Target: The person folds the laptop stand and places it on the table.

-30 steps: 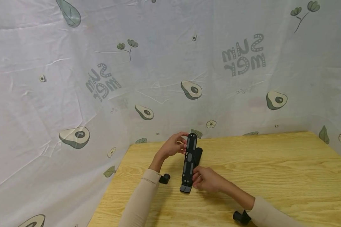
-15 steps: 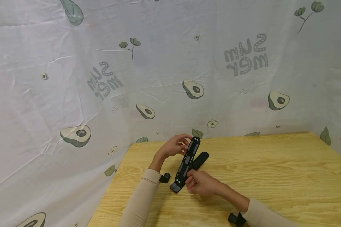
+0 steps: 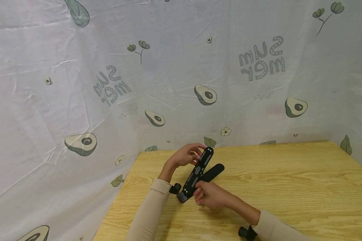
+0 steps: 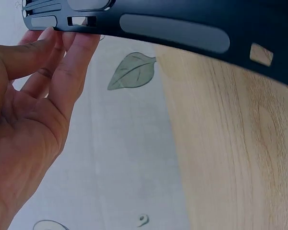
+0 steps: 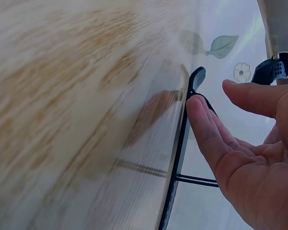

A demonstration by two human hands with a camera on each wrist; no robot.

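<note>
A black folding laptop stand (image 3: 197,170) with grey pads is tilted above the table, its two arms crossed like a narrow X. At its upper end, my left hand (image 3: 184,155) pinches the edge of the padded arm between thumb and fingers, as the left wrist view of the hand (image 4: 43,100) shows. My right hand (image 3: 212,194) is by the lower end. Seen from the right wrist, its fingertips touch the thin black bar (image 5: 180,139) while the thumb stands apart. The rear arm (image 3: 215,171) is partly hidden behind the padded one.
A wood-grain table (image 3: 274,187) extends to the right of the hands. Behind and to the left hangs a pale sheet (image 3: 175,67) printed with avocados and leaves. A small black camera (image 3: 176,188) is strapped at the left wrist, another camera (image 3: 247,232) at the right.
The stand has turned so its lower end swings left, and its rear arm shows farther out to the right. My right hand has shifted slightly left; the left hand stays nearly in place.
</note>
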